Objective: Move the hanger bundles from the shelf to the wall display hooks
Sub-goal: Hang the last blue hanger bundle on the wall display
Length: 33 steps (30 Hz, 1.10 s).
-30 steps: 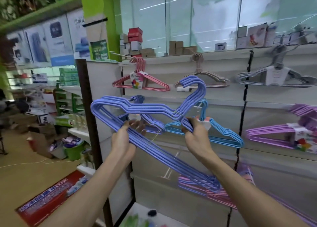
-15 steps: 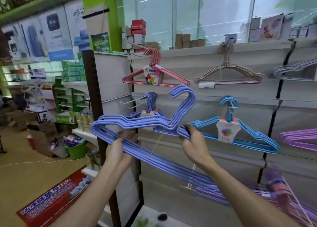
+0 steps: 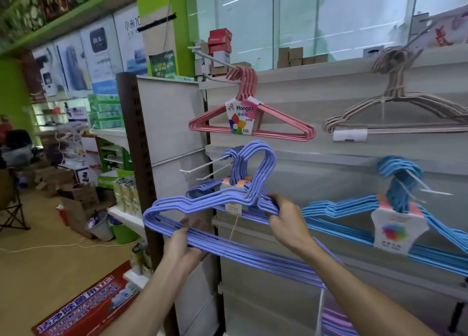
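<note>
Both hands grip the purple hanger bundle (image 3: 228, 244), left hand (image 3: 181, 247) low, right hand (image 3: 286, 219) at the neck; its hooks could miss the white peg (image 3: 202, 164), already crowded.

red boxes (image 3: 219, 41) on top ledge; green bucket (image 3: 124, 233), cardboard boxes (image 3: 79, 196) on floor

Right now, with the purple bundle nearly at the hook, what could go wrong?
1. The hook already carries a purple bundle; the held bundle may snag or dislodge it.
2. The left hand and right hand grip the bundle unevenly; its long low end may catch the shelf edge.
</note>
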{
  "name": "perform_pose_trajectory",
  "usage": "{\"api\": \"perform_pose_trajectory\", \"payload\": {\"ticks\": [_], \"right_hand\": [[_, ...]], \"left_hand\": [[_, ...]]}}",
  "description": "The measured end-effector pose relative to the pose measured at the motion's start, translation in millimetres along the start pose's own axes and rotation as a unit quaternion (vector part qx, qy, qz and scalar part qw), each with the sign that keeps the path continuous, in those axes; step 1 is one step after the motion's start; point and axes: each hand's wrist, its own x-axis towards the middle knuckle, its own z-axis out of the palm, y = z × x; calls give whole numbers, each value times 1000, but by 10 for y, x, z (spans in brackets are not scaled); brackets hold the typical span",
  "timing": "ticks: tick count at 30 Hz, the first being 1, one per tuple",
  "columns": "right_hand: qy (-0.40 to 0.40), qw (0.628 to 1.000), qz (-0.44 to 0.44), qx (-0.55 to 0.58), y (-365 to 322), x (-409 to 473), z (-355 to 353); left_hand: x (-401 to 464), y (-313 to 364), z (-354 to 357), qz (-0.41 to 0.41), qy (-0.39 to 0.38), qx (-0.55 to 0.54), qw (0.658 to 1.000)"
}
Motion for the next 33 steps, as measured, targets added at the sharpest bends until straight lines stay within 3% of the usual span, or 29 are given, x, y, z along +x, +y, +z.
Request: {"api": "perform_pose_trajectory", "payload": {"ticks": [15, 25, 33], "right_hand": [[-21, 997, 5, -73, 84, 1020, 540], [25, 988, 7, -153, 240, 1450, 1121], [76, 959, 64, -265, 411, 1552, 1507]], "left_hand": [[1303, 113, 137, -46, 36, 33, 998], [2336, 204, -6, -83, 8, 104, 991], [2929, 120, -145, -94, -2, 154, 984]]}}
